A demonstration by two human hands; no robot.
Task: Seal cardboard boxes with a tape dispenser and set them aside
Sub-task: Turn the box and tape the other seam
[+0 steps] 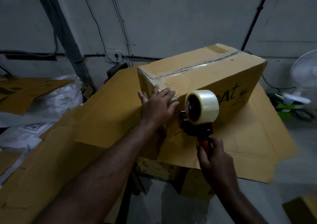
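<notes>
Item: brown rectangular cardboard box [205, 74], flaps closed, black lettering on its long near side. It stands on the far half of the bench, reaching toward the far right corner, its short end turned to the left. Top seam: a glossy strip of clear tape [197, 67] runs the length of the lid and folds over the left end. Bench surface: a large flattened brown cardboard sheet [257, 138], overhanging the near right edge. Left hand [157, 107]: fingers straight and spread, palm pressed flat on the box's near left corner, where the tape end wraps down. Right hand [214, 157]: fingers curled tight round the red handle of a black-and-red tape dispenser [197, 126], held upright just beside the box's long near side, over the middle of the bench; whether its front end touches the box cannot be told. Loaded on the dispenser: a fat roll of clear tape [204, 105]. Surroundings: crumpled white plastic bags [60, 95] off the bench's left edge; a white standing fan [305, 76], blurred, beyond the right edge; a white wall socket [116, 54] behind the far edge.
</notes>
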